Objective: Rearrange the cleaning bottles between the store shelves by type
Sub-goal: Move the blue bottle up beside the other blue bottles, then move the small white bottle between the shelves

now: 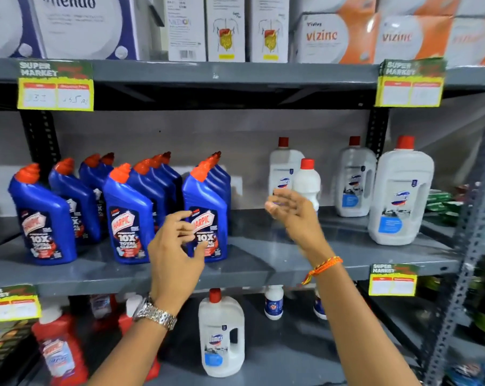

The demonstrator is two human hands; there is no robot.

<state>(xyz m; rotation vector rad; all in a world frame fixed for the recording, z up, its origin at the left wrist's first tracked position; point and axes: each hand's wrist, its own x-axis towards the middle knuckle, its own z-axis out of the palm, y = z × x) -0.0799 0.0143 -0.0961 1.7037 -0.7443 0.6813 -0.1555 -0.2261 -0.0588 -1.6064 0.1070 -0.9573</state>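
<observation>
L hand [174, 246], R hand [290, 208] raised (empty)

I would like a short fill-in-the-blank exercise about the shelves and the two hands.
1. The blue bottles have ___ caps.
2. The left hand wears a metal ___ on its wrist.
3. The right hand has an ___ thread band on its wrist.
4. Both hands hold ___.

Missing words: red; watch; orange; nothing

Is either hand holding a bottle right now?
No. The left hand and right hand are both open and empty before the middle shelf.
</observation>
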